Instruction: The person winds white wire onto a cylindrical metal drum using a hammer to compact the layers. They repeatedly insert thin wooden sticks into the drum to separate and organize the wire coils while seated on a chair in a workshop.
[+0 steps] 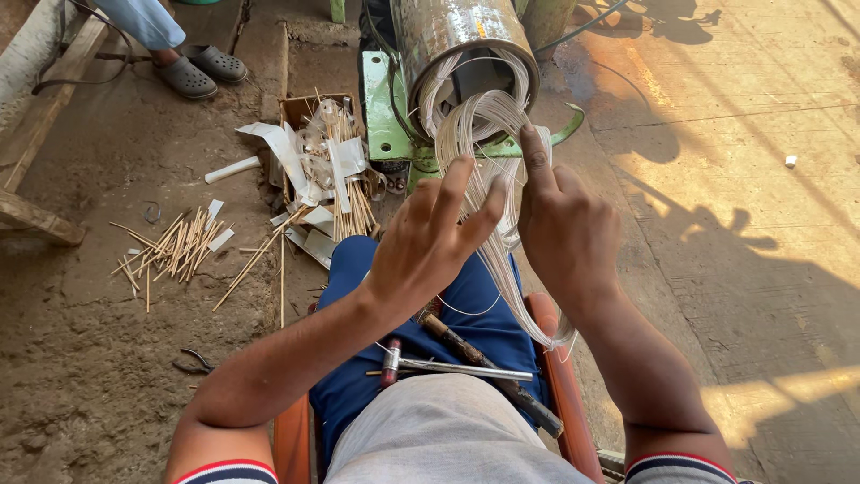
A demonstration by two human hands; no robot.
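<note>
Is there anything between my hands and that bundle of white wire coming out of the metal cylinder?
Nothing visible. The left hand and right hand are already on the white wire bundle, which loops out of the metal cylinder with no object between.

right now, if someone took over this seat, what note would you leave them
Left hand: open, fingers spread against the bundle of pale wires.
Right hand: on the same bundle, forefinger up along the strands.
The wires come out of the metal cylinder and hang in a loop down over the lap.
A hammer lies on the lap; thin sticks and pliers lie on the ground to the left.
Wires partly out, still in the cylinder.
</note>
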